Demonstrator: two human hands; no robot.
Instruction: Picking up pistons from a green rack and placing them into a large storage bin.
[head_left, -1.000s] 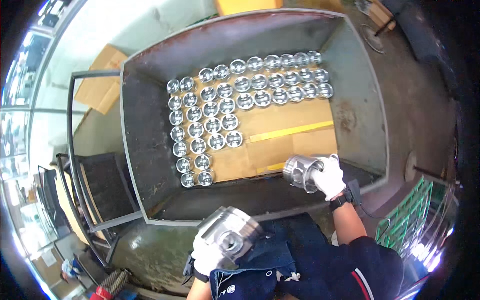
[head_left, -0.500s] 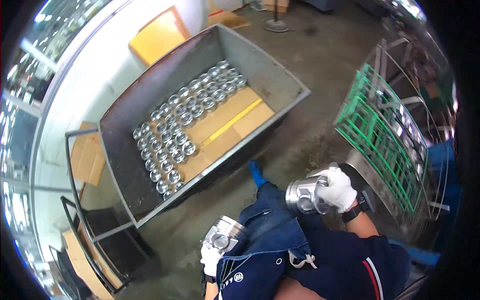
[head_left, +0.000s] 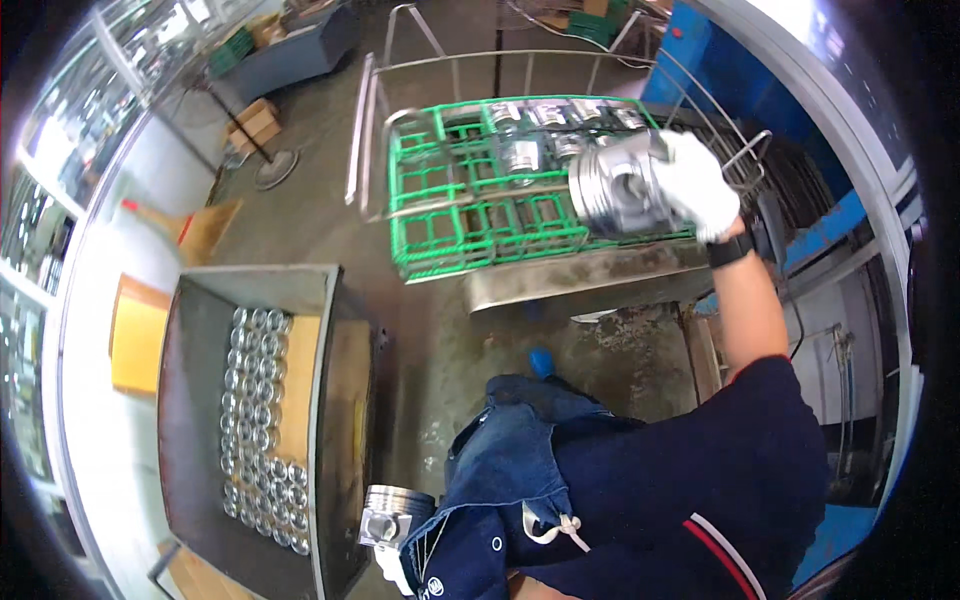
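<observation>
My right hand (head_left: 698,183), in a white glove, holds a shiny metal piston (head_left: 617,191) raised over a green plastic grid crate (head_left: 460,215). Several pistons (head_left: 545,115) stand in the crate's far cells. Low at my left side, my left hand (head_left: 394,566), also gloved, grips a second piston (head_left: 390,515) beside my hip. A grey metal bin (head_left: 330,400) on the left holds several rows of pistons (head_left: 255,425) on a yellow board.
The green crate sits in a steel wire cart frame (head_left: 400,120) on a metal tray (head_left: 580,275). A blue machine (head_left: 800,110) stands at the right. Cardboard boxes (head_left: 252,120) and a round floor stand (head_left: 272,170) lie at the far left on stained concrete.
I have turned from the grey bin toward the green crate. My right hand has lifted its piston up over the crate, while the left keeps its piston low at my side.
</observation>
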